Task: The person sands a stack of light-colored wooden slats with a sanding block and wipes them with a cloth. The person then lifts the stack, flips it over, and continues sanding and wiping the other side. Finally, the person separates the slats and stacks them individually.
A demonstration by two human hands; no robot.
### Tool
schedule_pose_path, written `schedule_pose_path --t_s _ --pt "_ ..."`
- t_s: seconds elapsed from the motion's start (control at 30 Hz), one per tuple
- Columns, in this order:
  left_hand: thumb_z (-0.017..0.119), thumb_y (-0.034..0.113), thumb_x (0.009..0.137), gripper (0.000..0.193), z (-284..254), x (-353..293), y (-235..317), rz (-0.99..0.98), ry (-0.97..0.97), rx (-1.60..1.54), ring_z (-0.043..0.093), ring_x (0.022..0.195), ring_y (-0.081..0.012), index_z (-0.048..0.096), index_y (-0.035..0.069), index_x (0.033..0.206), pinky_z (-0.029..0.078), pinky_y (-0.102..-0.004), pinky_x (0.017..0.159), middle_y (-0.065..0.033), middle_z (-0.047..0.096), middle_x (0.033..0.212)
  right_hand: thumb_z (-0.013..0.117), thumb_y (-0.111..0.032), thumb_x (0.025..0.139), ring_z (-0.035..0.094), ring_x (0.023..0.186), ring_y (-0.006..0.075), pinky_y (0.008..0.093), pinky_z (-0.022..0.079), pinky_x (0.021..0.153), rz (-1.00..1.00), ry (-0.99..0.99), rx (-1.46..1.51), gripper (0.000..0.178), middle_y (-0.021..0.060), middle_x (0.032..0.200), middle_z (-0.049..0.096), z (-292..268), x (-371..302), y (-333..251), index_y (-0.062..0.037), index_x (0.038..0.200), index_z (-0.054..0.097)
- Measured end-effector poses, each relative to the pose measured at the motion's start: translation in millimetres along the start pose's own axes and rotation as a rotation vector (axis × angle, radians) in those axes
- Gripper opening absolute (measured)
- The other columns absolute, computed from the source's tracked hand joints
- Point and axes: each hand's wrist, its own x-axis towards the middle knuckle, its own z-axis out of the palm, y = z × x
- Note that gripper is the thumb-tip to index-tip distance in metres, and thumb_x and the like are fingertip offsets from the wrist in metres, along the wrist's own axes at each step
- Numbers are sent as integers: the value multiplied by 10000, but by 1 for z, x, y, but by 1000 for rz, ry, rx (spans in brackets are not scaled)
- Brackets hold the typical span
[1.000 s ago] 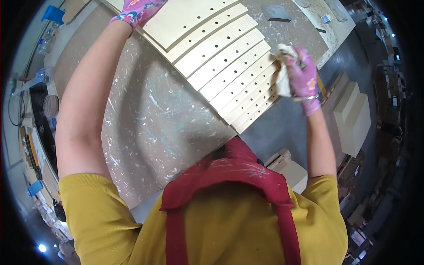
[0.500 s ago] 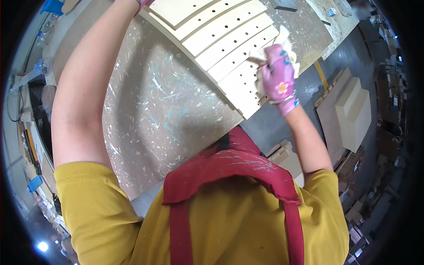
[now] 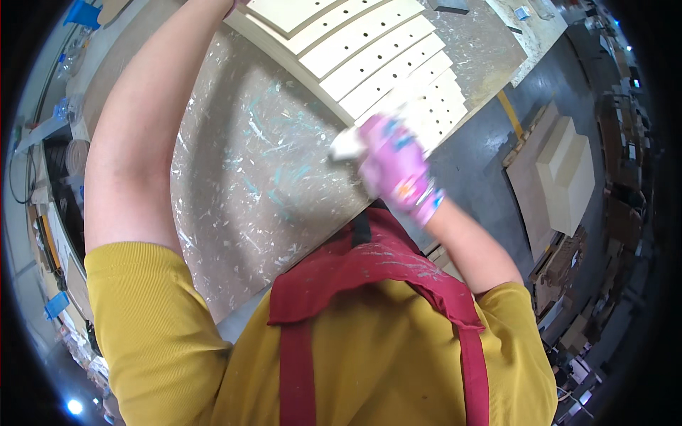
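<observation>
A cream-coloured stepped piece with rows of dark holes (image 3: 341, 84) lies at an angle on the paint-spotted worktable (image 3: 249, 170). My right hand (image 3: 394, 162), in a pink floral glove, is closed on a pale cloth (image 3: 347, 145) at the near corner of the piece. Hand and cloth are smeared by motion, and they cover part of that corner. My left arm reaches to the far left end of the piece. Only a sliver of my left hand (image 3: 231, 7) shows at the upper edge, its fingers out of the picture.
On the floor at right, a cream stepped block (image 3: 566, 177) rests on a flat board (image 3: 527, 186). A dark flat block (image 3: 449, 6) lies on the table behind the piece. A yellow line (image 3: 510, 113) crosses the grey floor. Blue items (image 3: 84, 14) sit at far left.
My right hand has swept the cloth left and nearer to me, from the right side of the piece to its near corner. My left arm has hardly moved.
</observation>
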Motion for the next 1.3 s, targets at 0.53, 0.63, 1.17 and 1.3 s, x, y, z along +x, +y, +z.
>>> schedule_pose_path --t_s 0.53,0.63,1.17,1.3 --pt "379 455 1006 608 -16 -7 -2 -123 -94 -5 287 1455 -332 404 75 1480 181 -414 1206 -174 352 1552 650 -161 826 634 881 319 405 523 816 62 144 -138 213 149 979 634 -2 20 128 -87 1025 635" --pt "380 460 1007 612 -11 -2 18 -93 -111 -50 282 1456 -335 395 79 1485 178 -429 1206 -172 350 1554 640 -147 875 655 955 351 395 520 866 454 383 -43 277 223 1014 658 -48 20 228 -11 1116 629" --pt "380 444 1016 596 -3 2 -4 -45 -100 37 292 1447 -348 395 72 1481 202 -436 1196 -184 357 1544 590 -56 792 624 817 342 451 500 761 58 133 73 226 142 901 617 -8 -6 110 -46 1017 616" --pt "379 446 1018 596 -1 8 9 -40 -91 -28 298 1447 -339 401 71 1481 210 -429 1197 -178 355 1549 570 -35 789 612 798 352 453 497 718 119 393 74 200 158 841 598 -13 -3 127 -26 988 597"
